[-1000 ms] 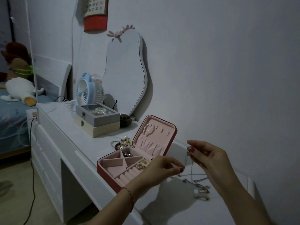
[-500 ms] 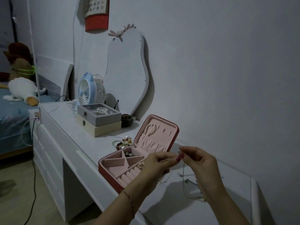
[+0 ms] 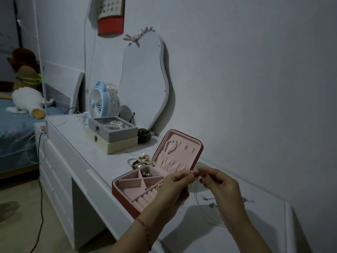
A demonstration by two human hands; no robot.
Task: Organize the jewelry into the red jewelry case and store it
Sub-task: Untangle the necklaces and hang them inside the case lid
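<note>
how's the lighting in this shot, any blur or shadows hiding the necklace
Head view: dim, bluish room light, no glare. The hands, left hand and right hand, cast soft shadows on the white dresser top. The thin necklace chain they pinch is faint and hard to trace; the wide angle bends the dresser edges.

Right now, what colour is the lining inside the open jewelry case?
Pale pink; the lining shows best in the head view, inside the red case.
</note>
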